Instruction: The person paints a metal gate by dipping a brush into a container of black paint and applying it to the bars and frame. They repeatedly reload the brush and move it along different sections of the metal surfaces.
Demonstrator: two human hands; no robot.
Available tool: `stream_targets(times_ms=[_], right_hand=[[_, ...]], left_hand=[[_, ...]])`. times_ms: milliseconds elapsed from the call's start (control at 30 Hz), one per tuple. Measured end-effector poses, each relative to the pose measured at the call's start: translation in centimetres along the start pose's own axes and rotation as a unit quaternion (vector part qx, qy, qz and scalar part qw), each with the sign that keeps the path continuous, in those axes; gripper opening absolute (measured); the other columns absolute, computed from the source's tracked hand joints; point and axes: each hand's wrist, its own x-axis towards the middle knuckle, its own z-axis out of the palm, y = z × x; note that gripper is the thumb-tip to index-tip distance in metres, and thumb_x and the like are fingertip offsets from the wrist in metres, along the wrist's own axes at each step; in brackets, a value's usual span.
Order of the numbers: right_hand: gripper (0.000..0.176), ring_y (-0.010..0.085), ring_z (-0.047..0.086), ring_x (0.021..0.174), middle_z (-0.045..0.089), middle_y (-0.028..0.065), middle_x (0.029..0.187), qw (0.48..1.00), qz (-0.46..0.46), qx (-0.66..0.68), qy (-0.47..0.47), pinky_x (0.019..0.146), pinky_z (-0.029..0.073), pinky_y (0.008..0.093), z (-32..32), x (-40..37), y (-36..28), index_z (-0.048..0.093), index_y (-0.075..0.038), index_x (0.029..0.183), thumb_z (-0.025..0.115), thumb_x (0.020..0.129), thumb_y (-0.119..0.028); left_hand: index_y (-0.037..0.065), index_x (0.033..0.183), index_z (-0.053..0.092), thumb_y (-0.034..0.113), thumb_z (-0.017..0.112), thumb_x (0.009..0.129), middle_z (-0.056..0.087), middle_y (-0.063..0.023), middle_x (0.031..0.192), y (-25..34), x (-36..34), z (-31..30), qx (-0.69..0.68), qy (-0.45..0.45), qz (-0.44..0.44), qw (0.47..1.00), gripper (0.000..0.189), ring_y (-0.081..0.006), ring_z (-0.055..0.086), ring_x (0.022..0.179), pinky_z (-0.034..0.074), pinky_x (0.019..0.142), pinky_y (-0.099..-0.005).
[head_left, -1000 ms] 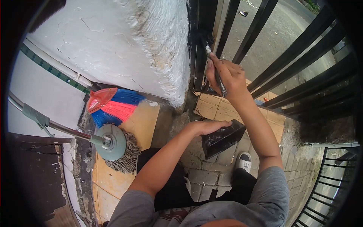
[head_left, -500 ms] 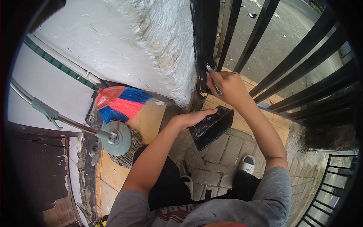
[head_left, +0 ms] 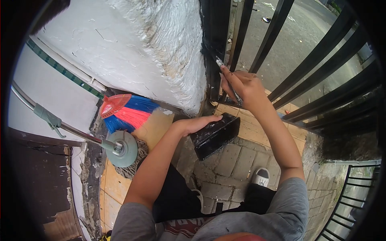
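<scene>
My right hand [head_left: 244, 87] is closed around a thin, paint-smeared paintbrush [head_left: 219, 61]. The brush tip lies against or very near the black gate post [head_left: 219, 28] beside the white wall; its bristles are hard to make out against the dark metal. Lower down, my left hand [head_left: 200, 124] grips the edge of a black paint tray [head_left: 217, 138], thumb on top. The tray is tilted, with pale smears on its surface, and what lies inside cannot be made out.
Black gate bars [head_left: 273, 30] rise at the right. The rough white wall [head_left: 169, 48] stands ahead. A red-and-blue broom [head_left: 134, 112] and a mop [head_left: 122, 148] lean at the left. Underfoot are grey pavers [head_left: 243, 160] and orange tiles [head_left: 255, 126].
My right hand and the brush have shifted slightly up along the post. The tray and my left hand appear a little further left, and the view has moved slightly.
</scene>
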Motion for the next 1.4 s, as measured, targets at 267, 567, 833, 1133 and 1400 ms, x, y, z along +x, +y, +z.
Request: stream_targets(times_ms=[267,567,833,1133,1400], right_hand=[[0.032,0.0218,0.062,0.055,0.061,0.0115,0.066,0.997,0.023,0.032,0.071,0.052,0.047,0.0282,-1.4,3.1,0.1,0.067,0.005,0.113,0.07,0.081,0.01],[0.03,0.0271,0.063,0.056,0.063,0.012,0.066,0.994,0.07,0.04,-0.073,0.053,0.05,0.0356,1.9,-4.1,0.0,0.067,0.005,0.112,0.071,0.083,-0.003],[0.052,0.0231,0.059,0.056,0.057,0.008,0.066,1.0,0.025,0.016,-0.003,0.052,0.049,0.0349,2.5,-6.4,1.5,0.062,0.004,0.125,0.074,0.074,0.002],[0.048,0.0196,0.059,0.056,0.059,0.0073,0.071,0.999,-0.006,-0.037,0.039,0.051,0.048,0.0329,0.3,-4.4,0.4,0.062,0.01,0.12,0.074,0.075,0.0],[0.043,0.0211,0.062,0.057,0.058,0.0088,0.067,0.999,0.001,-0.014,0.05,0.053,0.05,0.031,0.6,-3.3,-0.9,0.063,0.008,0.119,0.069,0.076,0.009]], left_hand=[[0.019,0.14,0.054,0.072,0.048,0.092,0.064,-0.0037,0.127,-0.6,0.7,0.1,0.011,-0.013,-0.019,1.0,0.072,-0.0158,0.06,0.108,0.042,0.096,-0.0314],[0.017,0.141,0.055,0.073,0.048,0.091,0.062,-0.0052,0.133,-0.5,-0.9,0.1,0.022,0.004,-0.021,1.0,0.075,-0.0167,0.056,0.118,0.037,0.103,-0.0314],[0.018,0.132,0.063,0.071,0.053,0.09,0.069,-0.0031,0.118,-1.2,0.0,0.6,0.028,0.001,-0.034,0.999,0.069,-0.0148,0.064,0.102,0.046,0.091,-0.0298],[0.014,0.124,0.066,0.061,0.059,0.092,0.072,-0.0023,0.107,-2.8,0.5,-2.9,-0.042,0.001,-0.05,0.998,0.057,-0.0128,0.069,0.082,0.054,0.073,-0.0286],[0.016,0.12,0.068,0.06,0.06,0.091,0.073,-0.0022,0.102,-3.6,1.4,-3.6,0.001,0.02,-0.083,0.996,0.054,-0.013,0.069,0.081,0.053,0.072,-0.0291]])
